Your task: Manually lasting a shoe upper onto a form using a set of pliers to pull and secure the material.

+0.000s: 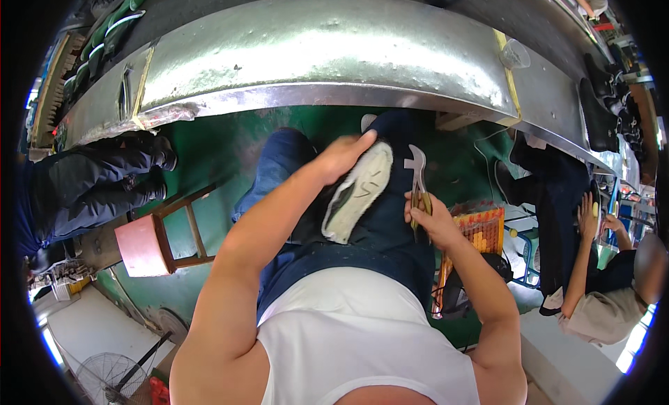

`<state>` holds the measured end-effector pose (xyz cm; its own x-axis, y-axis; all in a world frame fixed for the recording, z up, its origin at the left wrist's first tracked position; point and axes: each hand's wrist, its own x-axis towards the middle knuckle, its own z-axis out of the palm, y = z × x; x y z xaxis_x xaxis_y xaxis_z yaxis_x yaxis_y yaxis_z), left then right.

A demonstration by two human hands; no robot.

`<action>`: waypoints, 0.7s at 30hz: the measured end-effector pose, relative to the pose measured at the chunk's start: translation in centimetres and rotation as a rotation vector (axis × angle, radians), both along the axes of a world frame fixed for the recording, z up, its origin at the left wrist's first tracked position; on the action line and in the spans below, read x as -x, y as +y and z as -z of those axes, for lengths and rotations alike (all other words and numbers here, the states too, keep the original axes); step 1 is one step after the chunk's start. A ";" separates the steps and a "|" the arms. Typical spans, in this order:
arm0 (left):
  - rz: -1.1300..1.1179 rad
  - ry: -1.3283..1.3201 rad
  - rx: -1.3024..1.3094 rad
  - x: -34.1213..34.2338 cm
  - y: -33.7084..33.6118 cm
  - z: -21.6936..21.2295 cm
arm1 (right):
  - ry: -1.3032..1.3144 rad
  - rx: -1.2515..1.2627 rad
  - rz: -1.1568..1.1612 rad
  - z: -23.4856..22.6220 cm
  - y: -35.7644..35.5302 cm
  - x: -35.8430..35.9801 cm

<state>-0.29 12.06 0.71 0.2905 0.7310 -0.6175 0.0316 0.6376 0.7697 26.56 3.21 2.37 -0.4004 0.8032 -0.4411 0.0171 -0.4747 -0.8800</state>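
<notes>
My left hand [341, 158] is wrapped round one end of a shoe upper on a last [359, 194], held above my lap. Its pale, rough-edged underside is turned up and carries dark pen marks; dark material shows along one side. To the right, my right hand [435, 222] is closed round the handles of lasting pincers [418, 169]. The hammer-like metal head of the pincers points away from me, beside the shoe but apart from it. Under both lie my legs in blue jeans [282, 161].
A long metal-topped bench [313, 53] runs across in front, with a clear cup [515, 55] at its right. A wooden stool [150, 245] stands left. On the right are an orange beaded seat [481, 227], a co-worker [610, 286] and black boots [599, 116]. A fan [111, 377] stands lower left.
</notes>
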 end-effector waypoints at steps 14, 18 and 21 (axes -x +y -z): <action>-0.041 0.088 -0.284 1.6 -9.2 6.6 | -0.541 -0.254 -0.771 -7.2 3.0 2.0; 0.027 0.261 -0.388 1.4 -9.6 5.6 | -0.692 -0.137 -0.995 -8.9 5.4 3.2; 0.229 0.548 -0.485 1.3 -9.7 2.7 | -0.646 0.123 -1.058 -9.1 7.7 3.6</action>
<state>-1.61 2.35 -1.99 0.2123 0.9152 -0.3425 0.5799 0.1641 0.7980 22.92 10.89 11.49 -0.5069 0.1579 -0.8474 0.8538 -0.0427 -0.5188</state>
